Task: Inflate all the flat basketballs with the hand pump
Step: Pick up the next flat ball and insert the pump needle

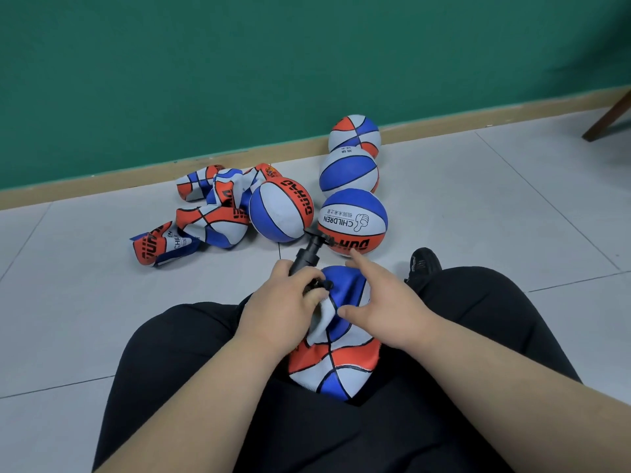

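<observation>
A flat red, white and blue basketball (336,363) lies crumpled on my lap between my black-trousered legs. My left hand (280,302) grips the lower barrel of the black hand pump (307,256), whose bottom end meets the flat ball. The pump's T-handle (316,237) points away from me. My right hand (379,298) hovers over the ball with fingers spread and relaxed, index finger pointing towards the handle, holding nothing.
Several round, inflated basketballs (353,221) stand on the tiled floor ahead, towards the green wall (273,63). A heap of flat basketballs (208,213) lies to their left. A wooden furniture leg (606,119) stands at far right. My black shoe (423,262) shows beyond my right knee.
</observation>
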